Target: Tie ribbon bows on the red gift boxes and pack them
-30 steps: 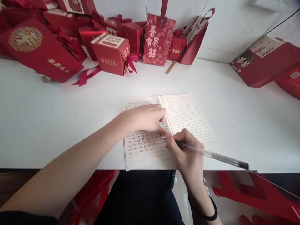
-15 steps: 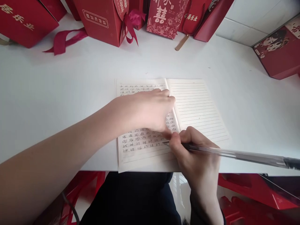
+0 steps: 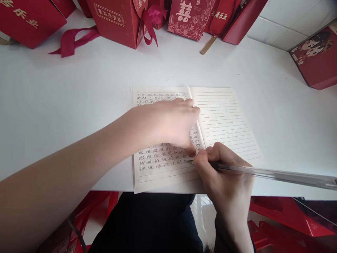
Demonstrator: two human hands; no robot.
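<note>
An open lined notebook [image 3: 155,181] lies at the table's front edge, its left page filled with rows of handwritten numbers. My left hand [image 3: 177,117] rests across that page and covers the middle rows. Its thumb is spread away from the bent fingers, and nothing shows in its grasp. Between the thumb and fingers of my right hand [image 3: 223,175] is a clear-barrelled pen [image 3: 273,174] with a dark grip. The pen's tip touches the left page at the end of the last number row, just after 319, where a new number is partly written.
Red gift boxes [image 3: 116,21] line the back of the white table [image 3: 65,91], with a magenta ribbon [image 3: 70,42] hanging from one. Another red box [image 3: 316,59] stands at the right by the tiled wall. Red stools [image 3: 286,214] show below the table edge.
My right hand has moved slightly right with the pen, and fresh strokes follow 319. My left hand stays on the page. The whole view has shifted a little.
</note>
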